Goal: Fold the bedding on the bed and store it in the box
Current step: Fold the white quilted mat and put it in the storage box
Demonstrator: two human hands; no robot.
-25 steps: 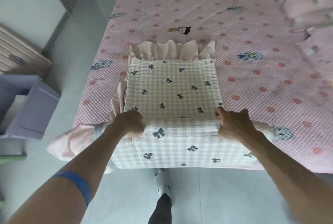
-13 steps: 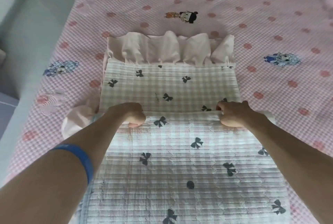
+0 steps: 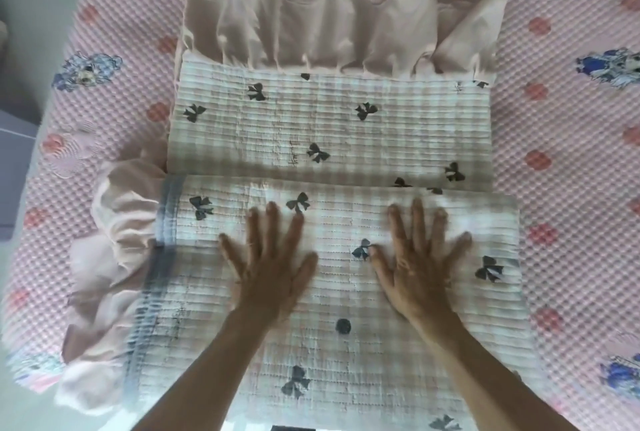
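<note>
Head view — splayed fingers (image 3: 273,222) on quilt (image 3: 332,125)

One folded quilt (image 3: 332,125), one bedsheet (image 3: 561,119), two hands.

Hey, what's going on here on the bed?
A person is folding a checked quilt with black bows and a pink ruffle on a pink bed sheet. The near part is folded over the rest, and the left hand and right hand lie flat on it, fingers spread, pressing it down. No box is in view.

Both flat hands — left hand (image 3: 268,268), right hand (image 3: 420,268) — on quilt (image 3: 346,125)
</note>
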